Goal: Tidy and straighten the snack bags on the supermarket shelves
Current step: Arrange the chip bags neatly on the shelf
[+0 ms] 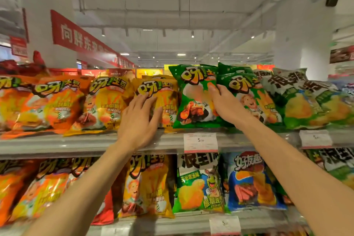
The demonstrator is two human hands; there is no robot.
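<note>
Snack bags stand in a row on the top shelf (pixel 80 142). My left hand (pixel 138 120) lies flat with spread, straight fingers against a yellow chip bag (pixel 168 97) in the middle. To its right, a green chip bag (pixel 193 97) stands upright, tilted slightly. My right hand (pixel 225 103) holds this green bag's right edge, thumb on the front, fingers hidden behind between it and a second green bag (pixel 247 90).
Orange bags (pixel 51 101) fill the top shelf's left; grey-green bags (pixel 306 101) fill its right. The lower shelf holds yellow (pixel 151 186), green (pixel 199 184) and blue (pixel 252 180) bags. Price tags (pixel 200 142) hang on the shelf edges. A red banner (pixel 80 38) hangs behind.
</note>
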